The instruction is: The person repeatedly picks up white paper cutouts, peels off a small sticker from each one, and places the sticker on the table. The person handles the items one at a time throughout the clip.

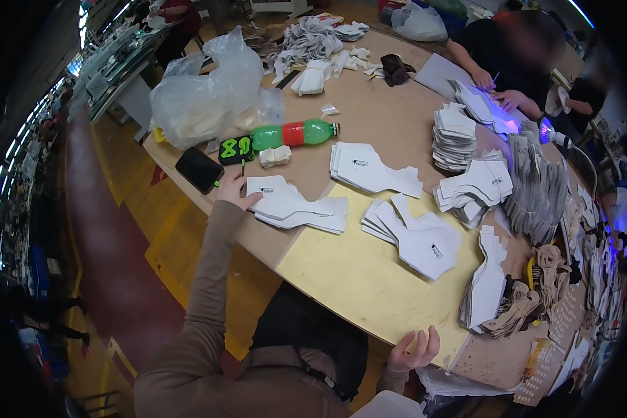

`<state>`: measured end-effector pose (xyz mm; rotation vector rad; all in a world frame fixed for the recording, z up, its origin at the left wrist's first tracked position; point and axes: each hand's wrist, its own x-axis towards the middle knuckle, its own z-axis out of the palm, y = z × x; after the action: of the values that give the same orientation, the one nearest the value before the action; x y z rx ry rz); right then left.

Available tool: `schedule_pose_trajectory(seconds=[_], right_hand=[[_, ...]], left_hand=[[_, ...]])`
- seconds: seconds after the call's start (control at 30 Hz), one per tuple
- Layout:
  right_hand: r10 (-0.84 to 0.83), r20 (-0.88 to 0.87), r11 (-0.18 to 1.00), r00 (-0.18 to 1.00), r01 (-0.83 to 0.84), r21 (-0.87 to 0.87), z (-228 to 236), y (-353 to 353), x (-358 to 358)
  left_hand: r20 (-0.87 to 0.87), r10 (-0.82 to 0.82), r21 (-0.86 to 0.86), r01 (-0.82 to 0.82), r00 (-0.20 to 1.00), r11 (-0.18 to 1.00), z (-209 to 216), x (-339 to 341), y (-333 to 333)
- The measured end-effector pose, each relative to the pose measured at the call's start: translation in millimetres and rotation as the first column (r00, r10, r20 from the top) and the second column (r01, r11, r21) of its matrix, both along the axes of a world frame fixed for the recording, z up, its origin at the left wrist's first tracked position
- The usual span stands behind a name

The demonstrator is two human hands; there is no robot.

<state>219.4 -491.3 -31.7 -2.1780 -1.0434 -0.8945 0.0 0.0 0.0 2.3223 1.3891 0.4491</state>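
My left hand (234, 192) rests at the left end of a stack of white cut pieces (292, 207), its thumb on the stack's edge and its fingers apart from the thumb. A thin green-tipped stick (243, 167) shows by its fingertips; I cannot tell whether they touch it. Over the table's near edge, my right hand (414, 350) is held with loosely bent, spread fingers and nothing in it. Another white stack (375, 169) lies farther off, and a fanned stack (425, 244) sits on the yellow board (327, 272). To the right stands a narrower stack (484, 279).
A black phone (199, 171), green bottle (296, 134) and clear plastic bag (205, 97) lie at the left. Grey bundles (536, 184) and beige straps (515, 310) crowd the right. Across the table, a person's hands (498, 90) work under a violet lamp (552, 134).
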Motion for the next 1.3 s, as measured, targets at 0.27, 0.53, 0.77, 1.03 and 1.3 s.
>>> schedule_pose_trajectory(seconds=[0.27, 0.53, 0.77, 1.03, 1.3], right_hand=[[0.072, -0.350, 0.984, 0.934, -0.010, 0.175, 26.5, 11.1, -8.6], [0.331, -0.406, 0.860, 0.852, -0.095, 0.501, 108.3, 35.5, -9.1], [0.123, -0.566, 0.985, 0.815, -0.169, -0.029, 154.4, 35.8, 4.5], [-0.015, -0.652, 0.976, 0.758, -0.132, -0.175, 86.4, 27.1, 11.4], [-0.022, -0.529, 0.985, 0.849, -0.071, -0.154, 60.1, 27.1, 14.7]], left_hand=[[0.786, 0.106, -0.203, 0.093, 0.610, 0.975, 67.9, 24.7, -63.8], [0.887, 0.111, -0.379, 0.569, 0.448, 0.730, 109.1, 90.0, -171.1], [0.792, 0.169, -0.606, 0.722, 0.587, 0.334, 78.6, 125.5, -245.9], [0.524, -0.460, -0.217, 0.634, 0.717, 0.742, 37.9, 139.1, -274.7], [0.192, -0.710, 0.068, 0.713, 0.677, 0.698, 25.4, 133.7, -272.3]])
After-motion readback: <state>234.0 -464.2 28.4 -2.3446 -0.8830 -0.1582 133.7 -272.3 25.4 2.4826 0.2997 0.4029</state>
